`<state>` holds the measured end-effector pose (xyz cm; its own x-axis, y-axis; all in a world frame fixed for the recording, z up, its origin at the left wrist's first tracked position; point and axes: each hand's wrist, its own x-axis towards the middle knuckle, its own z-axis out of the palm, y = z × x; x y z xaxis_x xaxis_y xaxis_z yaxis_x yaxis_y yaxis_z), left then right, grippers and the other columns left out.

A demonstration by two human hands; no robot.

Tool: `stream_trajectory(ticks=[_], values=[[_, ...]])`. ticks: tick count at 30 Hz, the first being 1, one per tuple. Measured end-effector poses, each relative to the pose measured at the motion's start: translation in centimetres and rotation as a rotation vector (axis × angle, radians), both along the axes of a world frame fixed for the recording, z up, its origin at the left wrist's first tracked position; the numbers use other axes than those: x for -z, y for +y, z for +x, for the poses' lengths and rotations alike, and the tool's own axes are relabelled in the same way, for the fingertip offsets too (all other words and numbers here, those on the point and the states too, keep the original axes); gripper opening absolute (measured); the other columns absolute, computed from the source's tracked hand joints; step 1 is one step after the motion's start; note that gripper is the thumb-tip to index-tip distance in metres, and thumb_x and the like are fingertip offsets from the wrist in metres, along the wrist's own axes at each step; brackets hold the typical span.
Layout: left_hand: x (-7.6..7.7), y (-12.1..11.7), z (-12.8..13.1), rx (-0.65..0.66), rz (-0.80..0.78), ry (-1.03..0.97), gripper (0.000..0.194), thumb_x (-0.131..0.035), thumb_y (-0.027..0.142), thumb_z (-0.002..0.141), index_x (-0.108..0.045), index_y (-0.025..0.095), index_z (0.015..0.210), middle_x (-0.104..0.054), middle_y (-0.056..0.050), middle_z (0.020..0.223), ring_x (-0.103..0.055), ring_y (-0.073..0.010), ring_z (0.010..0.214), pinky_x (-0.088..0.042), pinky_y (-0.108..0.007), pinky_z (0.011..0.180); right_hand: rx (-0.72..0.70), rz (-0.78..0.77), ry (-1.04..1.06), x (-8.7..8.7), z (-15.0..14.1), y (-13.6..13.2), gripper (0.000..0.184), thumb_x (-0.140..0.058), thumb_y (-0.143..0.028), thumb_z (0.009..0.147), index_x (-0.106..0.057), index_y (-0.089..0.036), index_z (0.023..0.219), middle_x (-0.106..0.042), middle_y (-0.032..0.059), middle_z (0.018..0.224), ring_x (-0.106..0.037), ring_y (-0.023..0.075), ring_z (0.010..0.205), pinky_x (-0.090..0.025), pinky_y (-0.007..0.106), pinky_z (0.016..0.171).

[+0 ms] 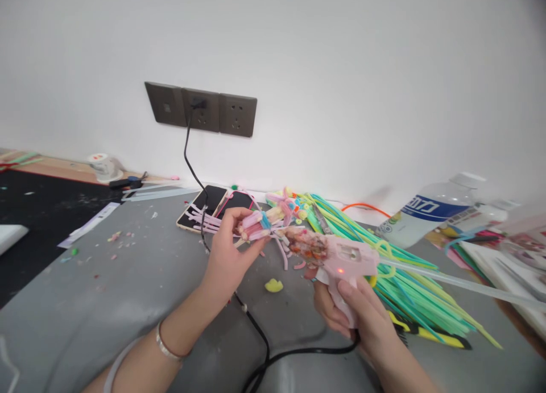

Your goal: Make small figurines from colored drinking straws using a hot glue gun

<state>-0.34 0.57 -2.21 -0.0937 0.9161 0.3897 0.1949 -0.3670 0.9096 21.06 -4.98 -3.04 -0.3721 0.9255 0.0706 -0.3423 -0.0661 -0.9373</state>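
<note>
My right hand [352,307] is wrapped round the handle of a pink hot glue gun [347,256], whose small red light is on. A clear glue stick [443,278] runs out of its back, and its nozzle end is caked with brownish residue. Between thumb and fingers, my left hand [232,242] pinches a bundle of pipe cleaners [256,225] in pink, blue and cream. The nozzle points left at this bundle, close to it; whether they touch I cannot tell. Behind them lies a pink pipe-cleaner flower [286,204].
Green and yellow pipe cleaners [422,290] lie right, beside a yellow-black cutter [447,337] and a large bottle [430,208]. Two phones [200,202] rest behind my left hand. A black cord [256,325] crosses the grey table. Wall sockets [202,110] are above; a white cup [104,166] stands left.
</note>
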Motion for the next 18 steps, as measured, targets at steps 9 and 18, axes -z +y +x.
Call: stream_trajectory(ticks=[9,18], values=[[-0.19,-0.1,-0.02,0.024,-0.012,0.03,0.035,-0.074,0.024,0.08,-0.053,0.023,0.108,-0.064,-0.001,0.098,-0.063,-0.0157,0.085,-0.049,-0.025,0.075,0.045,-0.083,-0.017,-0.8,-0.5,-0.38,0.041,-0.062,-0.057,0.088,-0.061,-0.017,0.093,-0.036,-0.0097,0.05,-0.022,0.0039,0.037,-0.019,0.018,0.038],[-0.1,-0.21,0.05,0.034,-0.01,0.005,0.035,-0.074,0.023,0.08,-0.053,0.023,0.108,-0.065,-0.002,0.099,-0.064,-0.0168,0.087,-0.049,-0.026,0.075,0.034,-0.077,-0.039,-0.34,-0.25,-0.23,0.04,-0.06,-0.056,0.09,-0.061,-0.017,0.096,-0.037,-0.0092,0.05,-0.023,0.0042,0.037,-0.02,0.018,0.038]])
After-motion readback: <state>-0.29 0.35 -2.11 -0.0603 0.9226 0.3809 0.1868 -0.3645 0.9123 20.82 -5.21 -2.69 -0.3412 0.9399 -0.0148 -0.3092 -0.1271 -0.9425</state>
